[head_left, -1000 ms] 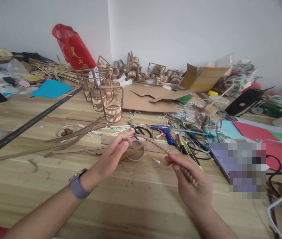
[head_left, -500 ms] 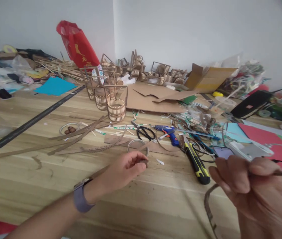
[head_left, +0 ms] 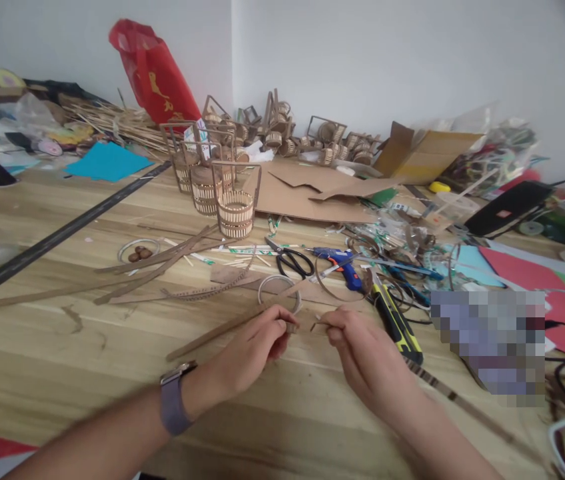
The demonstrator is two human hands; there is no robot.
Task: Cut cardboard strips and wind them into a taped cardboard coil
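My left hand [head_left: 252, 350], with a watch on the wrist, is closed in a pinch on the end of a long brown cardboard strip [head_left: 212, 332] that runs back to the left over the wooden floor. My right hand [head_left: 362, 353] is closed in a pinch on a second notched brown strip [head_left: 457, 399] that trails off to the lower right. The two pinched ends almost meet between my hands. Just beyond my fingers lie a small ring [head_left: 277, 292], black scissors [head_left: 290, 261], a blue glue gun [head_left: 337, 261] and a yellow-black utility knife [head_left: 396, 325].
Small bamboo basket frames [head_left: 235, 210] stand mid-floor, with more along the wall. Flat cardboard [head_left: 307, 193], a red bag [head_left: 155, 70], coloured paper, a black rod [head_left: 57, 243], loose strips and cables crowd the floor. A blurred-out flat object [head_left: 492, 340] lies at right.
My right hand came back from close to the camera at the right to the middle, and both hands now pinch strip ends together. The view tilted down slightly.
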